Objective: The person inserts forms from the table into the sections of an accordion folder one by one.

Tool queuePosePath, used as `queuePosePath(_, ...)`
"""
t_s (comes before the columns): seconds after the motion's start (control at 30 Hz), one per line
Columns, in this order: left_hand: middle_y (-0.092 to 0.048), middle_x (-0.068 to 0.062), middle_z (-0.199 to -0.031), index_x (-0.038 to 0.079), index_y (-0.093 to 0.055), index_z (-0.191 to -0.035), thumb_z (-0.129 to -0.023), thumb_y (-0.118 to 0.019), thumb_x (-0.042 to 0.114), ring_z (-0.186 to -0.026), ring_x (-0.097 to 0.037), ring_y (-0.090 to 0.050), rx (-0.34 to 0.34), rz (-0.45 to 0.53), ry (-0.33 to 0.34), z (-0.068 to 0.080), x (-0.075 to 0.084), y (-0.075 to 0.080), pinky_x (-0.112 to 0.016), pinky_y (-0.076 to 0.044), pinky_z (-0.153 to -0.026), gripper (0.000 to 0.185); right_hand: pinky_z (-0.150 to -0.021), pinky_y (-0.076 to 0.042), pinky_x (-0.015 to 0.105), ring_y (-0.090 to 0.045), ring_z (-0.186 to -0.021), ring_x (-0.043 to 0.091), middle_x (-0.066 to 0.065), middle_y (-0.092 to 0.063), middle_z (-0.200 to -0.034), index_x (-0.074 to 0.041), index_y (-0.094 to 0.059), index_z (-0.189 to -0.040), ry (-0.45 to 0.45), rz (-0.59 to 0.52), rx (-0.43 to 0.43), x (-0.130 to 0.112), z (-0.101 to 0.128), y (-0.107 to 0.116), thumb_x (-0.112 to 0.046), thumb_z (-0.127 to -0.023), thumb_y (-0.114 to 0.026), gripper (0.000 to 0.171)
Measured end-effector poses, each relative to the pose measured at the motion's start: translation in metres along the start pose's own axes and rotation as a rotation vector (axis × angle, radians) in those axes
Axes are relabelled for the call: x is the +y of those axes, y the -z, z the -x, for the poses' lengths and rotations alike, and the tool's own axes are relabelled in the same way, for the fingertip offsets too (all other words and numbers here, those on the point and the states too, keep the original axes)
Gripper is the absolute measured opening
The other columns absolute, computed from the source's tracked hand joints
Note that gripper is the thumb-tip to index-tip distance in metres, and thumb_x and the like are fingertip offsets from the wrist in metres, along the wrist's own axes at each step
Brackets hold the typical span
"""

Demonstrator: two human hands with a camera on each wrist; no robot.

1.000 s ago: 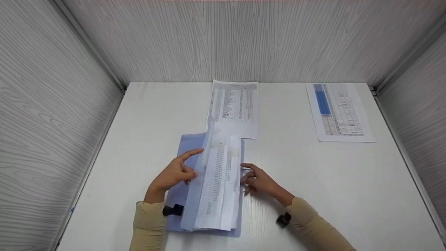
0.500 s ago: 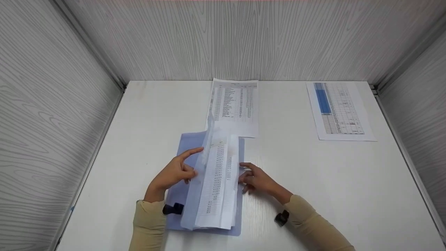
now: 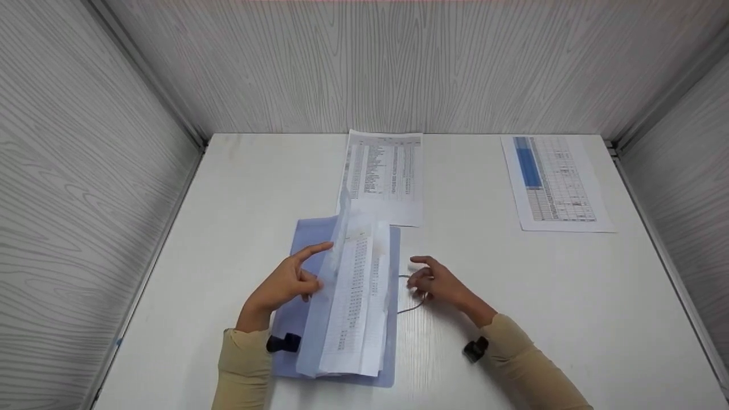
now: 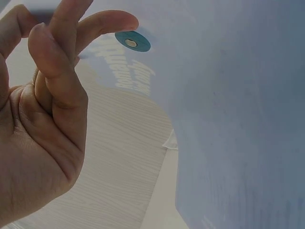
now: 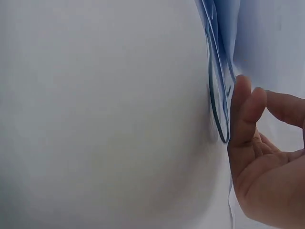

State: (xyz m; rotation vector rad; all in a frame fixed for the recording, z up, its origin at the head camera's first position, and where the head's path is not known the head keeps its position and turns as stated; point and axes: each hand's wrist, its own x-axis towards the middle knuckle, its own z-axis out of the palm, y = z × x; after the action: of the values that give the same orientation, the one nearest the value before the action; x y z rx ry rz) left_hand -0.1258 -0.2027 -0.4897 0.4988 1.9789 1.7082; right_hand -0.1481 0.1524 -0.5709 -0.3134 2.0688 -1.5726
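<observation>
A pale blue document folder (image 3: pixel 310 232) lies on the white table, its cover lifted from the right. Printed sheets (image 3: pixel 350 307) stand partly raised inside. My left hand (image 3: pixel 281 283) touches the raised cover from its left side with fingertip and thumb. In the left wrist view, one fingertip rests beside a teal button disc (image 4: pixel 133 41) on that cover. My right hand (image 3: pixel 441 287) hovers just right of the folder, fingers loosely bent. A thin dark cord (image 3: pixel 413 308) loops from the folder's right edge to beside those fingers; the right wrist view shows no clear grip on it.
Behind the folder lies a printed sheet (image 3: pixel 393 208), partly covered by the raised cover. A second sheet with a blue-shaded column (image 3: pixel 561 182) lies at the back right. Wood-grained panels (image 3: pixel 376 68) wall the table on the back and sides.
My right hand has drawn away to the right from the folder's edge, and the cord loop now shows between them. The left hand and the raised cover have stayed in place.
</observation>
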Motion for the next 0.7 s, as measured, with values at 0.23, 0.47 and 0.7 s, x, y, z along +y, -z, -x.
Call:
queuePosePath(0.23,-0.038,0.003,-0.049,0.009,-0.029,-0.151,-0.084,-0.056,-0.005,-0.046,-0.007,-0.041,0.004,0.005,0.006,0.001,0.0,-0.001,-0.022,-0.042,-0.052,0.074,-0.09,-0.049,0.042,-0.056,-0.114,0.036,0.024,-0.053,-0.128,0.0,-0.033,-0.146,0.001,0.171,0.186,0.007,0.004,0.053,-0.018,-0.096,-0.057,0.059)
queuePosePath(0.47,-0.04,0.0,-0.051,0.01,-0.029,-0.151,-0.084,-0.059,-0.003,-0.046,-0.007,-0.042,0.014,-0.009,0.016,0.001,0.001,-0.001,-0.021,-0.042,-0.052,0.075,-0.108,-0.03,0.058,-0.035,-0.133,0.045,0.028,-0.039,-0.142,0.0,-0.028,-0.148,-0.038,0.31,0.336,0.016,0.015,0.108,-0.031,-0.096,-0.058,0.068)
queuePosePath(0.7,-0.043,0.001,-0.051,0.009,-0.029,-0.151,-0.084,-0.061,-0.002,-0.046,-0.007,-0.043,0.008,-0.002,0.014,0.0,0.001,0.0,-0.021,-0.043,-0.052,0.075,-0.111,-0.017,0.062,-0.018,-0.139,0.051,0.034,-0.023,-0.149,0.005,-0.028,-0.148,-0.072,0.422,0.456,0.021,0.026,0.154,-0.03,-0.093,-0.062,0.073)
